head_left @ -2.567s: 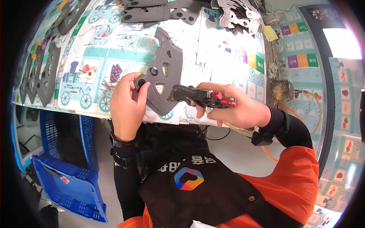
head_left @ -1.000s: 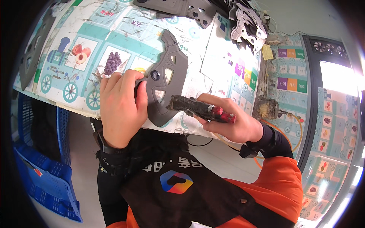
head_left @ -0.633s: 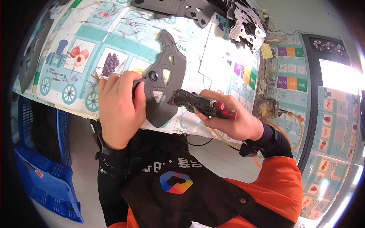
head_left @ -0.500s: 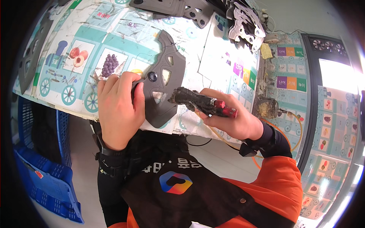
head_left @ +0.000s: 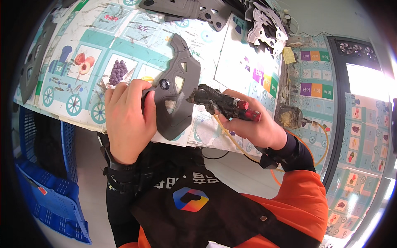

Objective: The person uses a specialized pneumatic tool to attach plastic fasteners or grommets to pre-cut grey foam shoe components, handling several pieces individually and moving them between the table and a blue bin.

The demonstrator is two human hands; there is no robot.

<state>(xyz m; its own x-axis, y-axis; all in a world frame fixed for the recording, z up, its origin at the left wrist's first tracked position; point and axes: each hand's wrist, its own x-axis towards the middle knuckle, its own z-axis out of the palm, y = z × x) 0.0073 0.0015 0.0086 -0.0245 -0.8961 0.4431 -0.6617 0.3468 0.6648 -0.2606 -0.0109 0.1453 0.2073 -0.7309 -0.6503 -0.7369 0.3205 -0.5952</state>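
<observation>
My left hand [head_left: 130, 118] is closed on the left edge of a dark grey moulded plastic part [head_left: 173, 115], its thumb by a round black boss. The curved part has several cut-out windows and stands tilted at the table's near edge. In my right hand [head_left: 258, 126] is a grimy black hand tool [head_left: 219, 102] with two red cylindrical ends, apparently an air tool. Its narrow tip points left, close to the part's right edge; I cannot tell whether they touch. A yellow hose [head_left: 225, 133] runs down from beneath that hand.
The table [head_left: 97, 43] has a worn printed cover. More dark grey parts [head_left: 198, 10] lie at its far side, beside a stack of pale grey parts [head_left: 266, 29]. Another part [head_left: 35, 64] lies far left. Blue plastic crates [head_left: 53, 194] stand at lower left; a black-framed window [head_left: 345, 111] is at right.
My right hand has shifted the tool slightly right and turned it, so its tip is farther from the part's face. The left hand and the grey part have barely moved.
</observation>
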